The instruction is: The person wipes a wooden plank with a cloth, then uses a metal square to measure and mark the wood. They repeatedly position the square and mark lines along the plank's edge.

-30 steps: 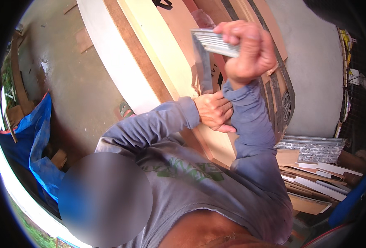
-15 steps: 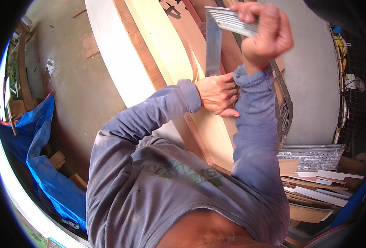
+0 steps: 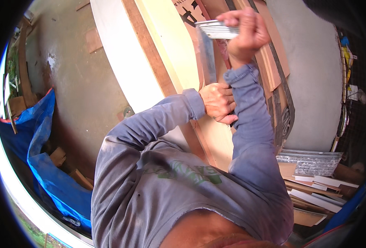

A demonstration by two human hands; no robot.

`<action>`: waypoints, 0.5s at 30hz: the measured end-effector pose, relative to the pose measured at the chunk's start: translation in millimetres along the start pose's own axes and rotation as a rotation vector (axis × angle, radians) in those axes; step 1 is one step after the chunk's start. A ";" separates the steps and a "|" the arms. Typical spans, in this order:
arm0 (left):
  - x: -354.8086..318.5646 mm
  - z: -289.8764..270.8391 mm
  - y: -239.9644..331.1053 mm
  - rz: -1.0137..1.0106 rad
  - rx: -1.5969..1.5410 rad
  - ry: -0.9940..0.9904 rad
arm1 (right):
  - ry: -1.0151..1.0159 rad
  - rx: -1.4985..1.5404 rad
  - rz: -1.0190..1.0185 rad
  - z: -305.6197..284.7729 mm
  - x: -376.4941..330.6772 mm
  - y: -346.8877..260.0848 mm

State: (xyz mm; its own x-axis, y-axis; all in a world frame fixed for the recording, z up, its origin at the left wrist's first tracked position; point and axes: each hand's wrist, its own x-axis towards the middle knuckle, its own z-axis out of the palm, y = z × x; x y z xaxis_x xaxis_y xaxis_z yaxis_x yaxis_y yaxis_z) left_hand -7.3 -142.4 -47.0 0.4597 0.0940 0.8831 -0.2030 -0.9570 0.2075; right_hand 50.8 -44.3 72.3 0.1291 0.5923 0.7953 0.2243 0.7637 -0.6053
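Note:
A metal try square (image 3: pixel 217 29) with a ribbed handle is in my right hand (image 3: pixel 247 36), whose fingers are closed on the handle. Its flat steel blade points down toward my left hand (image 3: pixel 218 101), and the blade's far end passes behind that hand. My left hand is curled over the pale board (image 3: pixel 220 142), fingers bent and thumb out to the right. Something small and dark shows by its fingers, partly hidden by my right sleeve, and I cannot make out what it is. My right hand is slightly blurred.
Long boards run away from me: a white panel (image 3: pixel 119 53), a brown strip (image 3: pixel 147 49) and a pale plank (image 3: pixel 162 37). A blue tarp (image 3: pixel 57 177) lies at left. Stacked metal profiles (image 3: pixel 311 162) and wood offcuts (image 3: pixel 315 194) are at lower right, a wire mesh (image 3: pixel 358 99) at far right.
My right hand and the try square have moved left and slightly nearer. My left hand has shifted a little right and nearer. The whole view has also shifted slightly.

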 end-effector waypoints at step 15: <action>11.2 -4.8 8.4 0.049 0.097 0.056 | -0.480 -0.952 0.170 -10.5 21.4 -57.9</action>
State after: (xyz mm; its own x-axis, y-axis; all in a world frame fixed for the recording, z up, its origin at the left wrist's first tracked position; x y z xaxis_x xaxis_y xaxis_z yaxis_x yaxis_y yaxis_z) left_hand -8.0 -148.1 -33.3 0.4014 0.0592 0.9140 -0.1382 -0.9826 0.1244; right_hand 50.8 -78.6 124.8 -0.1159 0.8687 0.4816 0.9247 0.2713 -0.2669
